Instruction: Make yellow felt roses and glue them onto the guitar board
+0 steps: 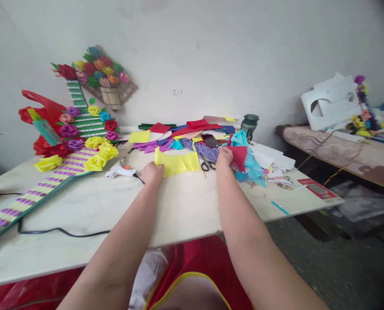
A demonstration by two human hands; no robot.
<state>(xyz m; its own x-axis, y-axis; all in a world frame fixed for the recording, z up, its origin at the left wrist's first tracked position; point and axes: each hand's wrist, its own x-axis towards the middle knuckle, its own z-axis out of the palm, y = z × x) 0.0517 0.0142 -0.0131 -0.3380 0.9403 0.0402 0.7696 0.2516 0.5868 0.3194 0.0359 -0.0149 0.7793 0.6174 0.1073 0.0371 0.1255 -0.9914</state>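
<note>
My left hand (152, 173) is closed on the left end of a yellow sheet (179, 164), which looks like crepe paper or thin cloth and lies across the table with its left edge curling up. Farther right, my right hand (224, 156) has its fingers bent around the edge of a small red sheet (238, 158); the fingertips are partly hidden. Between the hands, black-handled scissors (207, 166) lie beside a thin stick (199, 160). A white glue gun (120, 171) rests left of my left hand, its cord running behind that wrist.
Coloured sheets (153, 145), purple shreds (201, 149), a phone (210, 141) and a dark bottle (249, 125) stand at the back. Blue sheets (251, 161) and scraps spread right. A guitar-shaped flower piece (56, 178) fills the left; a black cord (62, 232) crosses in front.
</note>
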